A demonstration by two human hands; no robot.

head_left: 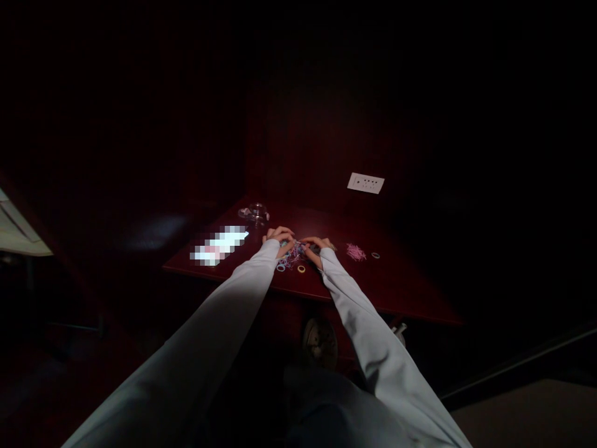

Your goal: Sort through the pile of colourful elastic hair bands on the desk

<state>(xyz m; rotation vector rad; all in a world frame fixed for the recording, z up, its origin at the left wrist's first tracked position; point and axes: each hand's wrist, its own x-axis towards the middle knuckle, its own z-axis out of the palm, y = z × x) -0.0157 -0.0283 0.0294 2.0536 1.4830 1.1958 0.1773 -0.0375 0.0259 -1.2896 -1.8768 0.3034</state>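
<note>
A loose pile of thin purple, pink and blue elastic hair ties (290, 256) lies near the front of the dark red table. My left hand (278, 236) is over the pile's left side with its fingers bent. From the right, my right hand (317, 247) reaches in, fingers curled and thumb drawn toward the index finger. The fingertips of both hands almost meet above the pile; what they pinch is too small and dim to make out. In front of the hands lie a blue ring-shaped hair tie (280, 268) and a yellow hair tie (301, 269).
A separate heap of pink hair ties (356, 252) lies right of my hands, with a pale ring (375, 255) beyond it. A lit, blurred-out phone (219, 246) and a clear glass container (257, 213) are on the left. A white socket plate (366, 183) is on the wall.
</note>
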